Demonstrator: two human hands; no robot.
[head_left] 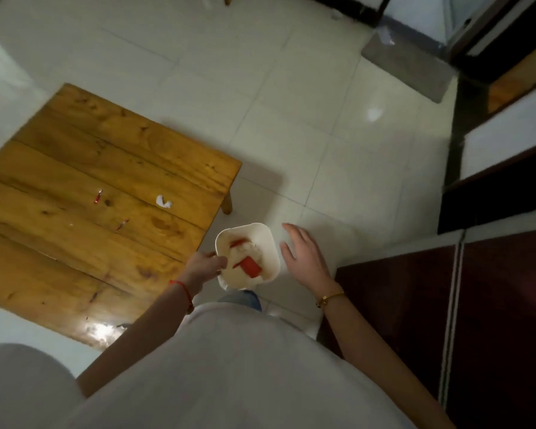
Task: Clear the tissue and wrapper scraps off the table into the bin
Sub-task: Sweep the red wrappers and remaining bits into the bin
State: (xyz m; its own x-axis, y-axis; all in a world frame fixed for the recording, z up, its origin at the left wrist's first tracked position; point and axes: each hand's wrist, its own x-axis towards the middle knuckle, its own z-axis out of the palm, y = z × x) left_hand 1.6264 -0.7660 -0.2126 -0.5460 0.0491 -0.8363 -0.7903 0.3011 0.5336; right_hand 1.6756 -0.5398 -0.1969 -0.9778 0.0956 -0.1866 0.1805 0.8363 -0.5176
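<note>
Scraps (163,201) left mid-counter (75,144) could be missed; left hand (205,264), curled at bin (271,243) rim, contents untold; right hand (304,255) open, empty.

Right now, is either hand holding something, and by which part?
The left hand grips the white bin by its near-left rim. The right hand is open beside the bin, holding nothing.

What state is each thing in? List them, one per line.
bin: open-topped, holding tissue and red wrappers
tissue scrap: lying on the table
table: still littered
left hand: at the bin's rim, fingers curled
right hand: open, empty
</note>
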